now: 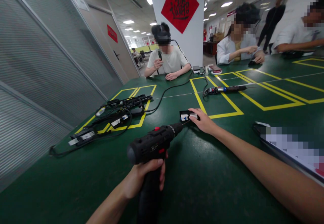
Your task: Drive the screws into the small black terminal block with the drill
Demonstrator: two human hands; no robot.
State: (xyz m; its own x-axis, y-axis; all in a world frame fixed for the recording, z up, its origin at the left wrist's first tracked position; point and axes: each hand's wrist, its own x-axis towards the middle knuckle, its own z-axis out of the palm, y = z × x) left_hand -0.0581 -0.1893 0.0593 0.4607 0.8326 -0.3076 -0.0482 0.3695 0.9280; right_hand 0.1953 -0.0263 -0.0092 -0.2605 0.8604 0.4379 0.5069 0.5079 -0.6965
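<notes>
My left hand (139, 178) is wrapped round the grip of a black cordless drill (150, 146) with red buttons. The drill points away from me and to the right, and its thin bit reaches the near side of a small black case (182, 113). Whether the bit touches the case, I cannot tell. White and blue parts show on the case's face. My right hand (204, 122) grips this case from its right side, fingers over the top and thumb in front, hiding its right half. The case is at the green table (177, 176).
A tangle of black adapters and cables (124, 112) lies at the left. A pen-like electric tool (226, 89) rests inside yellow tape outlines (227, 115). A tray-like item (260, 129), partly blurred, lies at the right. A person (168, 56) sits opposite; others work at the far right.
</notes>
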